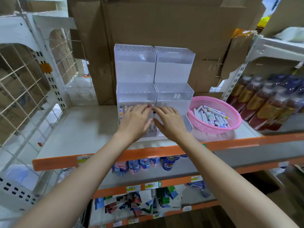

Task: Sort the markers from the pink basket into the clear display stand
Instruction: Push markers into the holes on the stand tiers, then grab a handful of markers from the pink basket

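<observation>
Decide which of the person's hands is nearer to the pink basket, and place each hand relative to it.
Right. The right hand sits just left of the pink basket, over the clear display stand's front tier; the left hand lies farther left, beyond the right hand.

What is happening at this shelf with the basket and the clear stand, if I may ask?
A person is filling the clear display stand on the shelf. The left hand and right hand are both over its lowest front tier, with a marker standing between them; which hand holds it is unclear. The pink basket, just right of the stand, holds a pile of markers, so most of the sorting is not yet done.
</observation>
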{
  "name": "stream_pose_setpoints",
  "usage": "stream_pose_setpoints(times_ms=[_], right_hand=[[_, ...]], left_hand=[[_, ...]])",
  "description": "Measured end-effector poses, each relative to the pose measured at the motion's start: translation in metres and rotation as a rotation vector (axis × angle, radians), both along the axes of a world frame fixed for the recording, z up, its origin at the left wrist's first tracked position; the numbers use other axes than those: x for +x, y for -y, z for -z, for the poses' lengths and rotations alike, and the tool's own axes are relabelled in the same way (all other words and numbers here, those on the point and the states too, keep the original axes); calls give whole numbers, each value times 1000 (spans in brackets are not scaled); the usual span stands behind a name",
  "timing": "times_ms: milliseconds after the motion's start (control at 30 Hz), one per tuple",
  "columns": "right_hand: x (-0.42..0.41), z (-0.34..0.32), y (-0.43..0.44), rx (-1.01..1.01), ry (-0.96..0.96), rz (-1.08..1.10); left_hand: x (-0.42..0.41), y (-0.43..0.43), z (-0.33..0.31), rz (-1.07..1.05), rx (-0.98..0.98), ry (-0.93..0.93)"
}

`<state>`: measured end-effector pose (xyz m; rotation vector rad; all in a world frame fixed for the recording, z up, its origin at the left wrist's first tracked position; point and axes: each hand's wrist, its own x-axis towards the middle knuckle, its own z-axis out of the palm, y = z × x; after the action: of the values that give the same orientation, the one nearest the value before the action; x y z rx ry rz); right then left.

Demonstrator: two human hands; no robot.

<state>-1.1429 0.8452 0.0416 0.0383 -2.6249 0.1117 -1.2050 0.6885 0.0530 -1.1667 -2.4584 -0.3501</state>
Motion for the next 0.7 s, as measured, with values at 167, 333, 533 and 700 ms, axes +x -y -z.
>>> stream_pose_setpoints(times_ms=[167,333,533,700], right_hand=[[23,0,-55,-24,99,112],[42,2,-117,-71,98,187],[51,4,-189,-85,126,228],[46,13,-238,-105,281,302]], left_hand=[[13,-61,0,27,-99,23],[27,-130,-4,151,-88,83],[33,-210,-1,251,-47,123],[27,-259,5,225,-118,223]])
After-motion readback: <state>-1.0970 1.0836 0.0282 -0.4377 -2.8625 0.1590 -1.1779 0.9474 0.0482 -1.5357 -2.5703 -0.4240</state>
